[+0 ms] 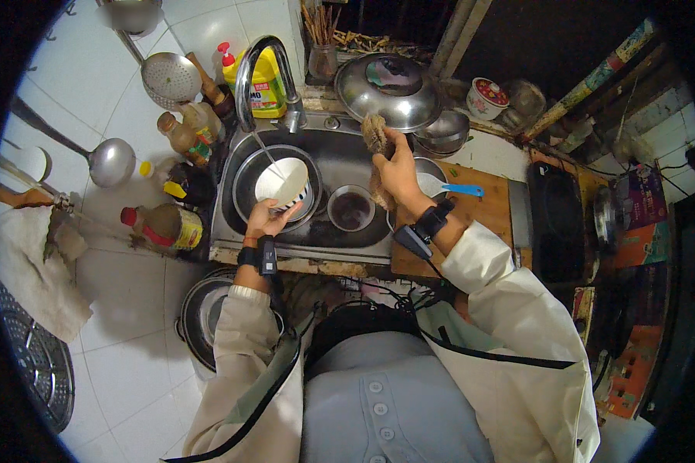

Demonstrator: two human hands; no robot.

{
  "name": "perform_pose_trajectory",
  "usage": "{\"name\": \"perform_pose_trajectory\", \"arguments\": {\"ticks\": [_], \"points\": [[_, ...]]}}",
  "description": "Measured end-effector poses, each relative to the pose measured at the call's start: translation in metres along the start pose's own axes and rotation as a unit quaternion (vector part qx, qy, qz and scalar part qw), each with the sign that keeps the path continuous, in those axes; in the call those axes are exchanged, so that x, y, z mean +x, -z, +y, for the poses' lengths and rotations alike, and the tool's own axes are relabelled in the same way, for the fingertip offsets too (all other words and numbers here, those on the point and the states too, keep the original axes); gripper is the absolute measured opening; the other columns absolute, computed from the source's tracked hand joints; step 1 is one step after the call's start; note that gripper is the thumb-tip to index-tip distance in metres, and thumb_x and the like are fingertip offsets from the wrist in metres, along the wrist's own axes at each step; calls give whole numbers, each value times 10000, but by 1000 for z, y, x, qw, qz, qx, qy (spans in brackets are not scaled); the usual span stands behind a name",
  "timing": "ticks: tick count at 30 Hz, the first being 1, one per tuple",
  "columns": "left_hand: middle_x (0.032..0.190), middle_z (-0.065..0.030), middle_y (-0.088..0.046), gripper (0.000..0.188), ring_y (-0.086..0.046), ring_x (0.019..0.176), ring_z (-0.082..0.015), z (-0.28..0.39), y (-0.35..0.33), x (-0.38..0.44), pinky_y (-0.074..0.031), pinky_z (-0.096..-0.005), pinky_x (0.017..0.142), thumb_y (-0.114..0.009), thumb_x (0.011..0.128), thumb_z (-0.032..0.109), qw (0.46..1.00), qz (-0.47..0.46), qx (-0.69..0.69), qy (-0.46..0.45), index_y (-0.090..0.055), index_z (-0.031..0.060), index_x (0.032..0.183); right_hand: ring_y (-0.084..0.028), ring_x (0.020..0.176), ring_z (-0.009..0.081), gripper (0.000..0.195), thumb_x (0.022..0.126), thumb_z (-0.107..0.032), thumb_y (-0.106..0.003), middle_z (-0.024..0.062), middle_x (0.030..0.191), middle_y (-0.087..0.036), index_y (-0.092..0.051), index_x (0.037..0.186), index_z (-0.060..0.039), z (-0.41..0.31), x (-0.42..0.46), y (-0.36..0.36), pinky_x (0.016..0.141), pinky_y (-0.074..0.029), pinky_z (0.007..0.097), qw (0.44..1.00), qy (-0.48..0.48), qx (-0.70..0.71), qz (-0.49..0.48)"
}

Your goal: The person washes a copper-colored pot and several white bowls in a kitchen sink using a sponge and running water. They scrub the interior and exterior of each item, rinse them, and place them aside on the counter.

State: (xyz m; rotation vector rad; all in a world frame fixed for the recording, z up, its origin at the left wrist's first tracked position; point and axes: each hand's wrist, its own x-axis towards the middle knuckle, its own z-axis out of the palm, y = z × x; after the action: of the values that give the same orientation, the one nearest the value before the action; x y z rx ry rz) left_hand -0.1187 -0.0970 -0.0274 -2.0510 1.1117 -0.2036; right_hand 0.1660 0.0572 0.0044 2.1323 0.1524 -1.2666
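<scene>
My left hand (268, 218) grips a white bowl (279, 180) with dark stripes on its outer side, tilted above a round metal basin (242, 199) in the sink (347, 147). Water runs from the chrome faucet (266, 43) into the bowl. My right hand (402, 171) holds a brown scrubbing cloth (374, 136) over the sink's right side, apart from the bowl. Between the hands, a smaller metal bowl (351, 208) with dark liquid stands in the sink.
A wooden cutting board (480, 220) lies right of the sink, near a blue-handled utensil (463, 189). A large metal lid (388, 95) and a yellow detergent bottle (266, 87) stand behind. Several sauce bottles (171, 226) line the left wall, where a ladle (111, 162) and a skimmer (171, 79) hang.
</scene>
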Motion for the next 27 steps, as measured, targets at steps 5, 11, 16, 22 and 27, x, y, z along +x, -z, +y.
{"name": "perform_pose_trajectory", "arguments": {"ticks": [5, 11, 16, 22, 27], "points": [[1353, -228, -391, 576, -430, 1240, -429, -9, -8, 4, -508, -586, 943, -447, 775, -44, 966, 35, 233, -108, -321, 30, 1332, -550, 1122, 395, 604, 756, -64, -603, 255, 1216, -550, -397, 1321, -5, -2, -1, 2, 973, -424, 401, 997, 64, -41, -11], [1347, -172, -395, 624, -518, 1134, -439, -21, -44, -18, -582, -562, 778, -440, 780, -80, 783, 205, 512, -288, -307, 64, 1372, -537, 1135, 402, 588, 752, -66, -606, 255, 1212, -548, -415, 1304, -2, -8, 10, 8, 978, -418, 415, 994, 99, -44, -21], [1293, -232, -425, 573, -487, 1140, -442, -47, -40, -27, -419, -464, 950, -559, 761, -58, 371, 249, 768, -459, -346, -39, 1292, -525, 1143, 408, 582, 755, -54, -612, 253, 1225, -536, -417, 1301, 1, -24, 11, 22, 980, -417, 410, 992, 106, -48, -50], [1371, -158, -398, 589, -451, 1177, -415, -82, -58, -54, -455, -454, 933, -548, 730, -90, 233, 108, 814, -521, -359, 1, 1281, -522, 1163, 363, 587, 788, -35, -592, 218, 1262, -521, -410, 1346, -44, -19, 15, 33, 996, -404, 386, 962, 216, -101, -130], [1399, -131, -383, 606, -443, 1186, -388, -91, -68, -53, -510, -412, 890, -576, 729, -63, 106, 29, 808, -578, -364, -6, 1293, -503, 1154, 399, 581, 780, -41, -584, 228, 1257, -506, -415, 1336, -41, -35, 28, 46, 995, -405, 418, 942, 275, -144, -124]]}}
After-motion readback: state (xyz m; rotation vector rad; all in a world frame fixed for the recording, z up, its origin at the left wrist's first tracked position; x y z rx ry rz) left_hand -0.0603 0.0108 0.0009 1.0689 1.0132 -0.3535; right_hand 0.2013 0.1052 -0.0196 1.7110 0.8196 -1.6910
